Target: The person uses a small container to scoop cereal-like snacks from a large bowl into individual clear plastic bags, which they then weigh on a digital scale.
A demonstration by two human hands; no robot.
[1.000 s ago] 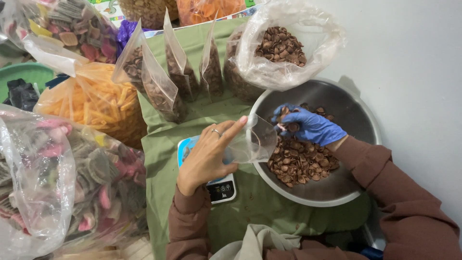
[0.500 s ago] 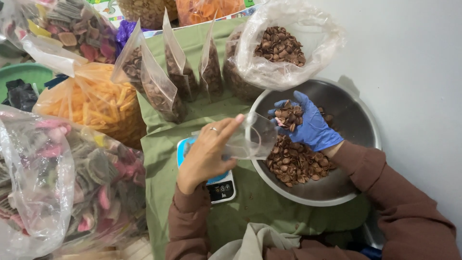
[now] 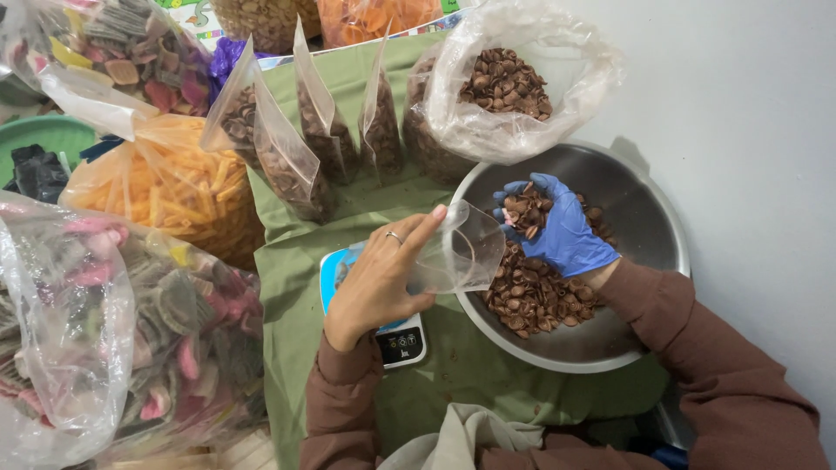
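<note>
My left hand (image 3: 376, 283), bare with a ring, holds a small clear plastic pouch (image 3: 461, 252) by its side, mouth open toward the right, over a small digital scale (image 3: 396, 339). My right hand (image 3: 562, 228), in a blue glove, is cupped palm up around a handful of brown shell-shaped snack pieces (image 3: 525, 207), right beside the pouch's mouth. It hovers over a metal bowl (image 3: 644, 222) that holds more of the same brown pieces (image 3: 531, 292).
A large clear bag of brown pieces (image 3: 505, 87) stands behind the bowl. Three filled pouches (image 3: 326, 130) stand on the green cloth (image 3: 305, 287). Big bags of orange sticks (image 3: 165, 183) and mixed coloured crackers (image 3: 113, 322) crowd the left. White wall (image 3: 740, 113) on the right.
My gloved right hand scooped brown pieces out of the bowl, turned palm up and moved close to the pouch's mouth. My left hand kept the pouch nearly still.
</note>
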